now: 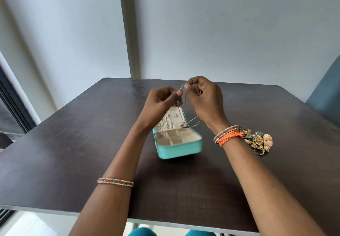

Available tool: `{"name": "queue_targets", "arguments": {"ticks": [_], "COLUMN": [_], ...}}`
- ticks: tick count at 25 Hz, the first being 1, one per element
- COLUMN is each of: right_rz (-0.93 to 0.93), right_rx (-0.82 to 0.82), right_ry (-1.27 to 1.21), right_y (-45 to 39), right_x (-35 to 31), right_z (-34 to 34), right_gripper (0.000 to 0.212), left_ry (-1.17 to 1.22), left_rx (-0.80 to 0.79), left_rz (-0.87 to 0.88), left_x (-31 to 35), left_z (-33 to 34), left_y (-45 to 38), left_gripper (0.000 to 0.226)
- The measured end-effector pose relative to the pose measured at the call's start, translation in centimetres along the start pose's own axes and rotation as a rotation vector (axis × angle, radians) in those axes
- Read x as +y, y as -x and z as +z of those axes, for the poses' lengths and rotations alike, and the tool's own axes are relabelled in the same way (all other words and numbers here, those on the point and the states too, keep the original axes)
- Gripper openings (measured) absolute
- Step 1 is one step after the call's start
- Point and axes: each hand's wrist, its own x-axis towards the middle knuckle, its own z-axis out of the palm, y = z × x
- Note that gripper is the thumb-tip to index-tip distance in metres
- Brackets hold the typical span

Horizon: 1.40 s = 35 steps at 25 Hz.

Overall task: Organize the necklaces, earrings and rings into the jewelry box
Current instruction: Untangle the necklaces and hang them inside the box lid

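You have one wide-angle view, worn on your head, looking forward and down over the dark tabletop (73,153) from its near edge. Your forearms reach up from the bottom of the frame to centre, close to the lens. The wall (220,24) fills the upper half.

Both hands raised, left (160,101) and right (204,96) fingertips pinching.
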Motion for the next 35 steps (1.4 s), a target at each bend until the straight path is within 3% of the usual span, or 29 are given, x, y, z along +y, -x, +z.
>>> {"name": "queue_targets", "arguments": {"ticks": [5, 10, 13, 16, 18, 21, 24, 27, 32, 35], "right_rz": [0.035, 0.079, 0.135, 0.388, 0.520, 0.576, 0.434, 0.233, 0.102, 0.033], "right_rx": [0.293, 0.466, 0.530, 0.667, 0.797, 0.890, 0.798, 0.534, -0.118, -0.150], "right_ry": [0.101, 0.219, -0.074, -0.529, -0.517, -0.402, -0.326, -0.283, -0.406, -0.408], "right_y": [-0.4, -0.3, -1.1, -2.2, -2.4, -2.4, -2.2, -2.0, -2.1, -2.1], "right_x": [0.7, 1.3, 1.2, 2.3, 3.0, 3.2, 2.4, 1.0, -1.9, -2.4], "right_z": [-1.5, -1.5, -2.2, -3.7, -4.7, -5.9, -6.1, -5.7, -6.1, -6.4], "right_gripper": [0.008, 0.010, 0.006, 0.021, 0.012, 0.004, 0.005, 0.008, 0.014, 0.008], "left_ry": [0.403, 0.544, 0.630, 0.783, 0.860, 0.838, 0.710, 0.489, 0.295, 0.220], "left_rx": [-0.068, -0.132, -0.150, -0.132, -0.119, -0.067, 0.053, 0.091, -0.053, -0.190], "left_rz": [-0.194, -0.147, -0.118, -0.097, -0.069, -0.076, -0.131, -0.138, -0.140, -0.223], "left_x": [0.7, 2.5, 4.1, 5.3, 6.0, 6.4, 6.2, 5.8, 7.3, 7.7], "left_z": [-0.2, 1.4, 2.3, 2.0, 1.3, 0.8, 1.3, 2.1, 4.3, 4.7], "left_y": [-0.3, -0.8, -1.4, -1.7, -1.9, -2.8, -3.7, -4.3, -4.8, -4.4], "left_gripper": [0.019, 0.026, 0.028, 0.026, 0.030, 0.031, 0.027, 0.027, 0.031, 0.038]}}
